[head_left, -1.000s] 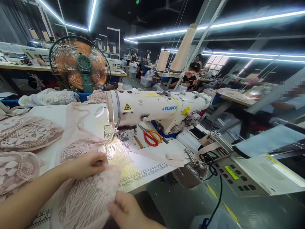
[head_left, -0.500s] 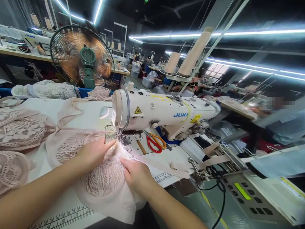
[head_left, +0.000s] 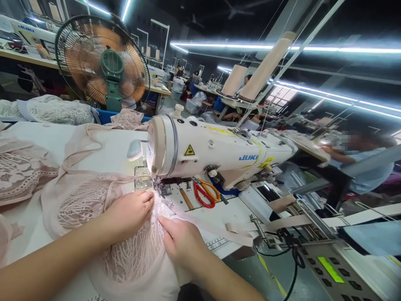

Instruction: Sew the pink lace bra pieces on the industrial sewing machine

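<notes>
Two hands of yours hold one pale pink lace bra (head_left: 134,259), which lies on the white sewing table (head_left: 26,133) just in front of the needle end of the JUKI sewing machine (head_left: 197,146). Your left hand (head_left: 133,215) has its fingers drawn together on the edge; your right hand (head_left: 183,240) clamps that edge between thumb and forefinger, near the left fingertips. Gripping so close together probably keeps the short stretch between them flat and controlled, while the loose lace spreads below your wrists.

Beneath the machine's arm, the red-and-orange-handled scissors (head_left: 205,192) and a wooden-handled tool (head_left: 187,200) lie beside the needle area, presumably for easy reach. Another lace piece (head_left: 25,167) rests at the far left, likely kept aside from your sleeveless forearms. Behind the machine, two thread cones (head_left: 266,69) stand high, which should let thread run down freely.
</notes>
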`<state>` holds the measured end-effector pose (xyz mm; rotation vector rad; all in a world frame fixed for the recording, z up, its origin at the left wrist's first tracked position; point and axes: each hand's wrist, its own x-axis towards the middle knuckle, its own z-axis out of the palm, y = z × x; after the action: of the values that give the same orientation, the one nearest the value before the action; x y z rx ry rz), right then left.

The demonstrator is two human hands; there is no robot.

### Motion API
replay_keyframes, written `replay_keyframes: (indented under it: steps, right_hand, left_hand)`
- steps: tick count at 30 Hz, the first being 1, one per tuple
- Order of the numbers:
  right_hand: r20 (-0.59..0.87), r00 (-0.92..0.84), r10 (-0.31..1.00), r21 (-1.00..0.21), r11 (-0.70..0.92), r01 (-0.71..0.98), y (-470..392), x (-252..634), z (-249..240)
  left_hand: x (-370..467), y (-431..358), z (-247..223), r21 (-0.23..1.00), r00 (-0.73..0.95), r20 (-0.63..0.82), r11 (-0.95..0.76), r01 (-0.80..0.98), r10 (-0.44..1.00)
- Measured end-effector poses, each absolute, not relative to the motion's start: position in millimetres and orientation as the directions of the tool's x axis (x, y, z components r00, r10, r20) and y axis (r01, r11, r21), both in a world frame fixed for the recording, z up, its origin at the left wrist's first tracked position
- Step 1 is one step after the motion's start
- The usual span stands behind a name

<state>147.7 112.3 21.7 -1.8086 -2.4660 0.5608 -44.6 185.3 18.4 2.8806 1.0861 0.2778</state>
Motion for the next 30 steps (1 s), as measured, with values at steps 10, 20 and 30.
replay_keyframes:
  steps: [10,20,30]
  right_hand:
    - [-0.128,-0.341,0.931,-0.276,0.297,0.914,127,154,26]
    - [-0.151,-0.32,0.935,-0.275,0.271,0.923,129,155,33]
    - [-0.164,-0.283,0.945,-0.26,0.236,0.936,138,150,38]
  left_hand:
    - [-36,189,20,0.11,0.729,0.125,-0.739,0.664,0.673]
    - [-36,193,12,0.06,0.723,0.175,-0.74,0.67,0.669]
    - [-49,200,19,0.036,0.761,0.258,-0.793,0.608,0.595]
